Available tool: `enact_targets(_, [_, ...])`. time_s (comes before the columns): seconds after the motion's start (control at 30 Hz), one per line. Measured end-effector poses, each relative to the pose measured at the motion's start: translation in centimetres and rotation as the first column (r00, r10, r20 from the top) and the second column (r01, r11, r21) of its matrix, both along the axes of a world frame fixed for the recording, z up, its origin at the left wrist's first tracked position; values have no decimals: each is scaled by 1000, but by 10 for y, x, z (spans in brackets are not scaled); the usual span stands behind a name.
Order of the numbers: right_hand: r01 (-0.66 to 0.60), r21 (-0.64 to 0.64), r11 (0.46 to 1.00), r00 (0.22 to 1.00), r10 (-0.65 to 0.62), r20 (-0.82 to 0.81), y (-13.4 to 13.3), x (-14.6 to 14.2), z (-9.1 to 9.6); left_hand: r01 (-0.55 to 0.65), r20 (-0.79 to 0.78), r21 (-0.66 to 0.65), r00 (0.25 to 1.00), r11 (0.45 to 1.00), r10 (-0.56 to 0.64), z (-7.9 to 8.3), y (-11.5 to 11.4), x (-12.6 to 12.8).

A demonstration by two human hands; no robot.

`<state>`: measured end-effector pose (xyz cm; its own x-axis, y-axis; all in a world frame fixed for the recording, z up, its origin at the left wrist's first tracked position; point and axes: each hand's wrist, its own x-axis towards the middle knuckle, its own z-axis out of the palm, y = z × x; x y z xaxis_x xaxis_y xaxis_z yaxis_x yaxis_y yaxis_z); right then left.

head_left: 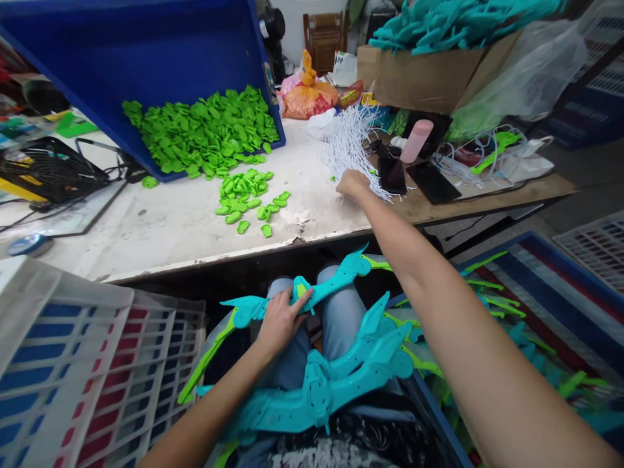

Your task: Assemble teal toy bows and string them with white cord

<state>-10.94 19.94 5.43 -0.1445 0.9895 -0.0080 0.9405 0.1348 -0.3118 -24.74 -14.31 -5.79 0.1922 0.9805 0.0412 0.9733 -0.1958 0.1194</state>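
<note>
My left hand (281, 318) rests on a teal plastic toy bow (336, 281) that lies across my lap, fingers curled over its middle. More teal bows (336, 380) are stacked lower on my lap. My right hand (351, 184) reaches out over the table and is closed on a bundle of thin white strings (350, 140) lying near the table's far side. Small bright green plastic pieces (249, 201) lie loose on the table to the left of that hand, and a big heap of them (205, 130) spills out of a tilted blue crate (121, 52).
A white worktable (160, 224) stands in front of me. Black fan (43, 170) at far left. White lattice crate (73, 370) at lower left. A cardboard box (419, 75) of teal parts, a phone (433, 182) and a pink bottle (416, 141) sit at right. A blue bin (550, 305) holds more bows.
</note>
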Motion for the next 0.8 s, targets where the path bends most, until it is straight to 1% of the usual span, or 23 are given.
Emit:
enact_targets(0.07, [0,-45,999,983,-8,-184,-6,20,5,14,46,43,999,999,-16,7,-2,-1])
enact_targets(0.1, [-23,-91,996,952,-6,-305,-12,33,7,22,77,79,997,997,-28,12,-3,0])
enact_targets(0.13, [-59,-148,987,901,-11,-433,-21,50,8,29,116,117,992,993,-42,18,-3,2])
enact_targets(0.17, [-106,-208,972,831,-28,-556,-34,68,8,34,164,149,985,988,-59,24,-4,5])
enact_targets(0.23, [-220,-318,922,682,-88,-726,-67,111,3,61,288,166,952,984,-107,35,-1,16])
enact_targets(0.27, [-267,-363,893,631,-123,-766,-86,134,-2,85,363,139,923,987,-130,40,2,24])
enact_targets(0.3, [-294,-401,867,607,-155,-780,-106,157,-8,116,448,88,883,989,-143,42,8,34])
enact_targets(0.33, [-290,-424,858,601,-181,-778,-127,178,-14,150,539,14,832,989,-134,43,15,45])
enact_targets(0.37, [-260,-432,863,605,-203,-770,-146,198,-21,179,628,-73,772,981,-94,42,25,58])
enact_targets(0.4, [-210,-427,880,612,-222,-759,-164,215,-28,197,709,-168,705,966,-20,39,36,72])
enact_targets(0.43, [-145,-406,902,615,-239,-751,-180,230,-36,205,775,-263,627,943,79,34,48,87])
enact_targets(0.47, [-76,-377,923,616,-255,-746,-193,243,-43,210,820,-357,536,910,198,28,60,102])
enact_targets(0.5, [-10,-349,937,612,-270,-743,-204,253,-51,215,838,-454,431,865,333,21,73,117])
enact_targets(0.53, [54,-313,948,611,-279,-741,-212,261,-58,230,823,-549,317,803,472,15,84,131])
enact_targets(0.6, [170,-209,963,629,-269,-729,-222,270,-73,305,704,-693,91,653,704,4,104,158])
enact_targets(0.63, [213,-147,966,652,-253,-714,-225,273,-80,358,625,-731,10,581,780,-1,112,169])
enact_targets(0.67, [244,-82,966,683,-231,-693,-227,274,-86,408,556,-749,-40,522,830,-5,118,178])
enact_targets(0.7, [262,-19,965,717,-208,-665,-228,273,-91,448,507,-755,-62,478,859,-8,122,186])
enact_targets(0.73, [266,31,963,749,-187,-636,-229,273,-95,478,476,-757,-64,446,877,-11,126,192])
enact_targets(0.8, [251,92,964,795,-151,-587,-230,270,-99,503,443,-765,-44,403,896,-16,130,201])
